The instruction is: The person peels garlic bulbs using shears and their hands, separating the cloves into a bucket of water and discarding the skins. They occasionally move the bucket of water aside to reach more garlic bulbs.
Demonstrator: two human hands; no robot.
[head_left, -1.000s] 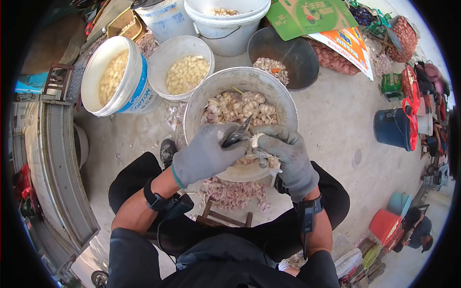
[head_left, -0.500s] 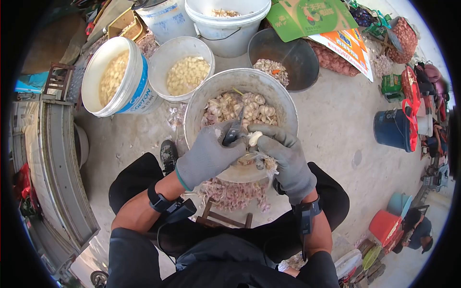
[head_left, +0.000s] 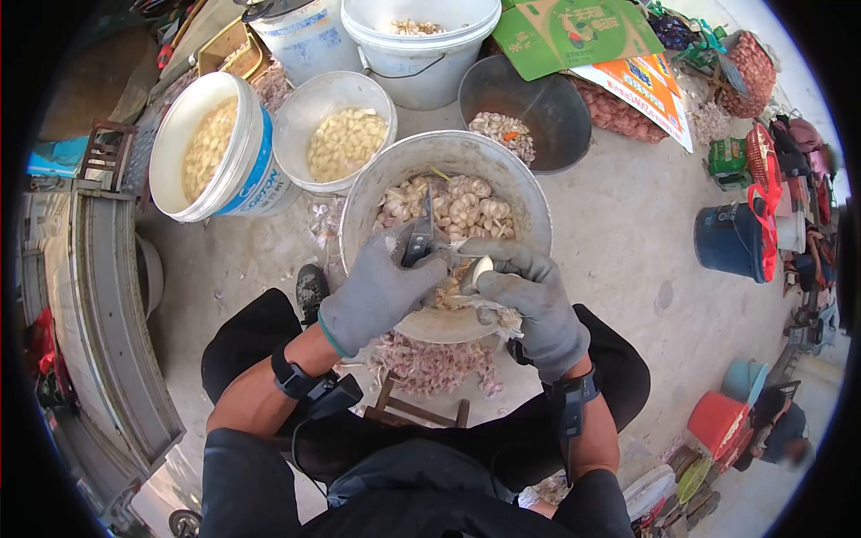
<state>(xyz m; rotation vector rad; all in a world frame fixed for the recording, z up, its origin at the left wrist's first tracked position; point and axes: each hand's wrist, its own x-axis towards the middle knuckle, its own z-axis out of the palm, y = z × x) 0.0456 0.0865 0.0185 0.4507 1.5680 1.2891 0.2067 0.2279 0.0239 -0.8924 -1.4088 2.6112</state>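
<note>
My gloved left hand point(head_left: 381, 282) is closed around a small dark-handled knife point(head_left: 419, 240), its blade pointing up and away over the bucket. Close beside it, my gloved right hand point(head_left: 534, 305) grips a pale garlic clove point(head_left: 482, 269) between thumb and fingers. Papery garlic skin point(head_left: 504, 320) hangs below those right fingers. Both hands are over a large white bucket point(head_left: 538, 202), and whole garlic bulbs point(head_left: 462, 204) lie inside it. Part of the bucket's inside is hidden by the hands.
Peeled cloves fill part of a tilted white bucket point(head_left: 166, 184) and a smaller pail point(head_left: 291, 161). A dark basin point(head_left: 569, 125) holds more cloves. Garlic skins point(head_left: 439, 363) lie by a wooden stool point(head_left: 404, 412). A blue bucket point(head_left: 726, 240) stands right.
The knife and my left hand have shifted slightly left, away from the clove. The clove has turned in my right fingers, which stay over the bucket.
</note>
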